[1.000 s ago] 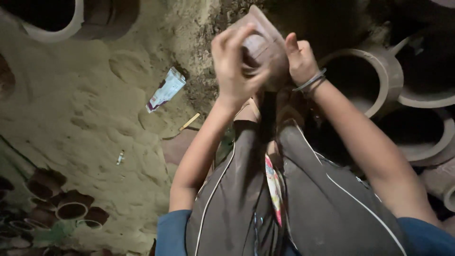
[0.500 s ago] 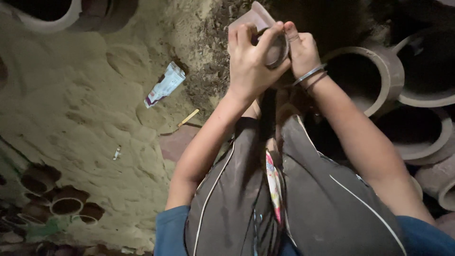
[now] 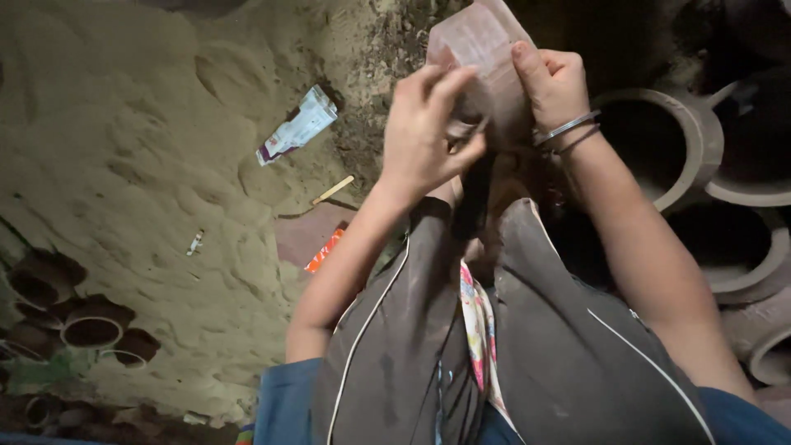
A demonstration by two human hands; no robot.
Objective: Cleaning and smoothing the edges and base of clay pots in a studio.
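I hold a reddish-brown clay pot (image 3: 482,41) up in front of me, above my lap, with its flat side turned to the camera. My right hand (image 3: 554,82), with thin bangles on the wrist, grips its right edge, thumb on the face. My left hand (image 3: 424,132) pinches the pot's lower edge with its fingertips. The pot's lower part is hidden behind both hands. Below them my knees, covered by a dark, dusty cloth (image 3: 527,346), fill the bottom of the view.
Big clay pots (image 3: 684,148) stand open-mouthed on the right. Several small clay cups (image 3: 91,330) sit at the lower left. On the sandy ground (image 3: 124,124) lie a white wrapper (image 3: 297,128), a small stick (image 3: 332,189) and an orange packet (image 3: 323,250).
My left hand has slid down off the pot's face to its lower edge, so more of the pot shows. The pot has turned its flat side towards me.
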